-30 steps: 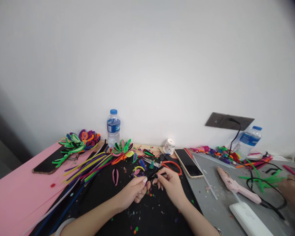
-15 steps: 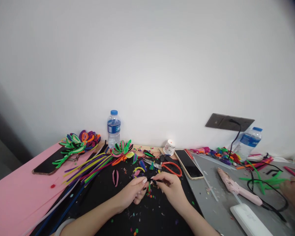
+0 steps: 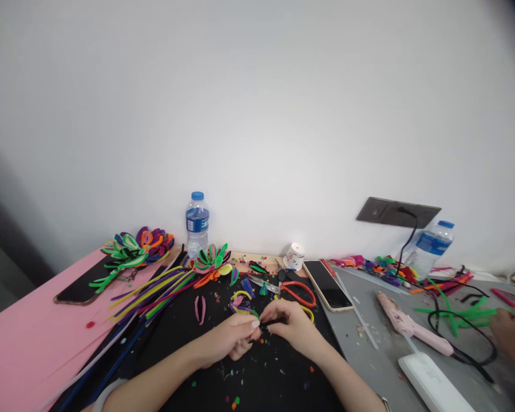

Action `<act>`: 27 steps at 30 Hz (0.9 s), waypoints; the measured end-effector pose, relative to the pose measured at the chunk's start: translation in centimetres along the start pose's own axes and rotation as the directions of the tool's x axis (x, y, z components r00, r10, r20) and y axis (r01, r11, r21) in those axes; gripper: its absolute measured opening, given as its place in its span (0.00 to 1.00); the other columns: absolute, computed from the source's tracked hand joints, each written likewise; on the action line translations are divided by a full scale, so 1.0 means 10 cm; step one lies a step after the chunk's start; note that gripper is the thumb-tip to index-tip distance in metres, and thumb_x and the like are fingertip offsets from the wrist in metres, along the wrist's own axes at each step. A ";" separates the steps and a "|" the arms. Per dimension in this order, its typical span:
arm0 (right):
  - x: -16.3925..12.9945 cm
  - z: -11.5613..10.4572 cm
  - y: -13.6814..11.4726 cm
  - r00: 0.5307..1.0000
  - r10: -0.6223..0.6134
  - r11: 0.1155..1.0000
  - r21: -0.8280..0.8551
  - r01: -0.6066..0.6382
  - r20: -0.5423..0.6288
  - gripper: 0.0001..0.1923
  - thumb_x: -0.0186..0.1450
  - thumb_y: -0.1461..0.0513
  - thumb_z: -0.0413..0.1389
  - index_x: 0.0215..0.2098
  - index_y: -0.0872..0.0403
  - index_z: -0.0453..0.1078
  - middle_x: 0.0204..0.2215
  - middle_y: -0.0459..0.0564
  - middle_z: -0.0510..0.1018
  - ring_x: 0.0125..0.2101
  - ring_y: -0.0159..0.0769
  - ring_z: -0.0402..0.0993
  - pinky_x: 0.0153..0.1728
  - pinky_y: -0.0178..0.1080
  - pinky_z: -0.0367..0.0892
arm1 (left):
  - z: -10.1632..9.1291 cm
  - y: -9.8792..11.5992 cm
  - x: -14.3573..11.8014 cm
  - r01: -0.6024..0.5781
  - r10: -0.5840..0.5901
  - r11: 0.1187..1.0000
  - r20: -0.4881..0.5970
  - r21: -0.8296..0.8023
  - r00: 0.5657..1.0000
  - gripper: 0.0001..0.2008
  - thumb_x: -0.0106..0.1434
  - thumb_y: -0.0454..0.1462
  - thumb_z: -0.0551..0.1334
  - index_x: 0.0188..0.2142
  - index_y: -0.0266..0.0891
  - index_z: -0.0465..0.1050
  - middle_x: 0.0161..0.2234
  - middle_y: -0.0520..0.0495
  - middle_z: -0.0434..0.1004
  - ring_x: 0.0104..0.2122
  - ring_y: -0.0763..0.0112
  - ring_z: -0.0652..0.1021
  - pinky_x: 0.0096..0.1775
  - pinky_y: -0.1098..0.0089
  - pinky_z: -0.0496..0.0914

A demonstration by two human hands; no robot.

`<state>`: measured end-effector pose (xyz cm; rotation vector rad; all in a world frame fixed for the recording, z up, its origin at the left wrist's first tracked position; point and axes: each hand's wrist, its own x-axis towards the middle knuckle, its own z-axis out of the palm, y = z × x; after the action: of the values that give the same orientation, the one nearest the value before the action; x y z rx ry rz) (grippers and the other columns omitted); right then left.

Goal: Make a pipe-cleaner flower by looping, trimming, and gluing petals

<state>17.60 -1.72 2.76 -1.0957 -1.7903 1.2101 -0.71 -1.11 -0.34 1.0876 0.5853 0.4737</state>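
My left hand (image 3: 236,336) and my right hand (image 3: 288,323) meet over the black mat (image 3: 167,355), fingers pinched together. Between the fingertips is a short black pipe cleaner (image 3: 264,329), mostly hidden by the fingers. Just beyond them lie a small curled purple and yellow pipe cleaner piece (image 3: 239,301) and scissors (image 3: 299,292) with orange-red handles. To the left lies a pink and black pipe cleaner loop (image 3: 199,309). A petalled pipe cleaner flower (image 3: 212,260) sits behind, near a bundle of loose pipe cleaners (image 3: 154,292).
A water bottle (image 3: 197,226), paper cup (image 3: 294,256) and phone (image 3: 327,286) stand or lie near the wall. Another phone (image 3: 79,283) rests on the left beside pipe cleaner flowers (image 3: 133,252). Rightward are a pink glue gun (image 3: 412,326), white power strip (image 3: 433,383), cable and another person's hand (image 3: 512,337).
Both hands have come closer together and slightly lower, the right one shifting left. The dark piece between the fingers is more hidden. The view has shifted slightly.
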 end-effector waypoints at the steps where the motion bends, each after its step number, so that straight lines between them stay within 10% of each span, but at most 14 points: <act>1: 0.00 0.00 0.03 0.998 0.042 0.998 0.045 -0.045 0.050 0.09 0.50 0.71 0.53 0.28 0.55 0.70 0.23 0.43 0.73 0.24 0.30 0.70 0.27 0.32 0.65 | 0.00 0.01 -0.01 0.020 -0.020 1.000 0.016 0.011 1.000 0.19 0.55 0.51 0.56 0.23 0.38 0.57 0.15 0.61 0.45 0.14 0.83 0.48 0.18 0.75 0.41; 7: -0.01 0.04 0.16 0.961 0.166 0.960 0.188 -0.209 0.223 0.05 0.50 0.69 0.53 0.26 0.56 0.65 0.16 0.39 0.71 0.15 0.25 0.64 0.18 0.28 0.60 | 0.00 0.05 -0.04 0.092 -0.093 0.986 0.004 0.141 0.996 0.20 0.55 0.51 0.55 0.23 0.35 0.62 0.12 0.60 0.52 0.13 0.83 0.53 0.17 0.76 0.46; 27: -0.04 0.13 0.05 0.987 0.106 0.994 0.004 -0.107 0.118 0.08 0.59 0.61 0.51 0.23 0.56 0.65 0.14 0.39 0.64 0.15 0.23 0.55 0.16 0.27 0.51 | 0.02 0.01 0.00 0.055 -0.046 0.992 -0.085 0.110 0.995 0.18 0.56 0.50 0.54 0.26 0.37 0.61 0.14 0.61 0.51 0.13 0.83 0.51 0.16 0.77 0.44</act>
<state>16.73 -2.43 1.87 -1.1473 -1.8305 1.3715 -0.53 -1.21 -0.20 1.1618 0.7175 0.4468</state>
